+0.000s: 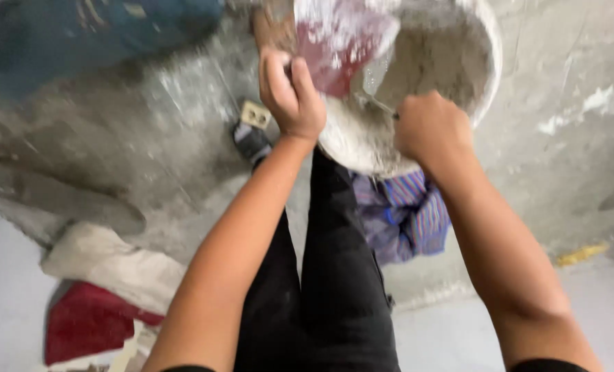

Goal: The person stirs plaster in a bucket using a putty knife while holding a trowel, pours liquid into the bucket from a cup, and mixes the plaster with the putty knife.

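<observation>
- The left hand (290, 93) is curled into a fist, fingers folded tight on the near rim of a white bucket (482, 83) at about 12 o'clock in the view.
- The right hand (431, 127) is also fisted, closed around a thin metal handle (379, 105) that runs up and left into the bucket; the tool's working end is blurred and cannot be told.
- The bucket sits at 12 to 1 o'clock, tilted toward the person, its inside coated with pale grey plaster or mortar, with a red patch (327, 58) on the inner wall at its left.
- Black trousers (321, 275) fill the centre between both forearms, and a dark shoe (252, 141) shows just left of the left wrist.
- A striped blue and purple cloth (407, 213) lies under the bucket at about 3 o'clock of the legs.
- At 8 o'clock lie a cream sack (107, 265) and a red cloth (87, 320).
- The concrete floor (562, 158) is dusted with white splashes.
</observation>
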